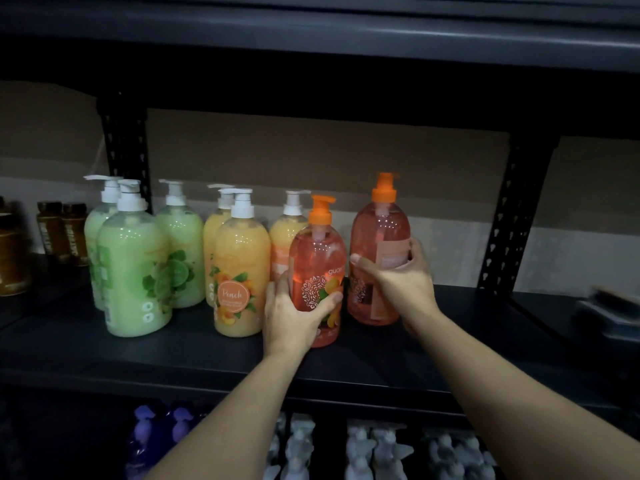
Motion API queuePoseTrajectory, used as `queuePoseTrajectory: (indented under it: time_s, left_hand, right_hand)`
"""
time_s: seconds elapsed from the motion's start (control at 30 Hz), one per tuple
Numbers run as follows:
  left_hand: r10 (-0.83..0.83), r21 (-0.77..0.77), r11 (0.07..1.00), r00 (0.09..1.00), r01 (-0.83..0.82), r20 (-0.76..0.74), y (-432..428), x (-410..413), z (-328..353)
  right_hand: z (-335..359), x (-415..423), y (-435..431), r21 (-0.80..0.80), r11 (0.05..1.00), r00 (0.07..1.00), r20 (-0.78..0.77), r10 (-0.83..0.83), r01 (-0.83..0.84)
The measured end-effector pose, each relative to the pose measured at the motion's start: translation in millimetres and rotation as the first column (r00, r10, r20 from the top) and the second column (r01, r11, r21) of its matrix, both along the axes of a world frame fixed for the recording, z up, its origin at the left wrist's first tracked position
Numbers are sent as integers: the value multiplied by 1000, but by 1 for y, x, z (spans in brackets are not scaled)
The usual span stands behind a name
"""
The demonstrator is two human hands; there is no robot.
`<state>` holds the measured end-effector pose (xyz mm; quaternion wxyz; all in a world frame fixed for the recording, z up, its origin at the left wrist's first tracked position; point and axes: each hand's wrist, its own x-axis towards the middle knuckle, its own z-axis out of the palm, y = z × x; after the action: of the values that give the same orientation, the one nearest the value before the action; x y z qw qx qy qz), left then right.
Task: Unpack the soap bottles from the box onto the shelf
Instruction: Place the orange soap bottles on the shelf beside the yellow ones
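Head view: on the dark shelf [450, 341], left hand [294, 317] clasps the near orange soap bottle [318, 258], right hand [401, 278] clasps the far-right orange soap bottle [379, 233], both upright beside peach bottles [239, 271].

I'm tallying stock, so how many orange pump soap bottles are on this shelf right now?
2. One orange-pump bottle is gripped by the left hand, beside the peach bottles. The other is held by the right hand, further right. Others may be out of view.
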<state>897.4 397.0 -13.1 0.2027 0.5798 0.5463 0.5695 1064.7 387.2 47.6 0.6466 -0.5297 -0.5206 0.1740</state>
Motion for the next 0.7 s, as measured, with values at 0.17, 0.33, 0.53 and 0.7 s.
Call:
queuePoseTrajectory:
  time_s: [0.17,0.33,0.53,0.7]
  left_hand:
    - [4,4,1000,1000,-4,-14,0,0,-1]
    - [-15,-16,1000,1000,14,-25,2,0,-3]
    - [-5,-21,1000,999,4,-39,2,0,-4]
    - [-35,-30,999,999,34,-30,0,-1,-5]
  right_hand:
    - [-9,-3,5,-50,998,999,-29,32,-33]
    - [-20,-1,8,-93,994,998,-51,46,-51]
    - [-32,0,13,-138,989,996,-66,53,-62]
    - [-31,3,12,-189,973,991,-38,130,-135]
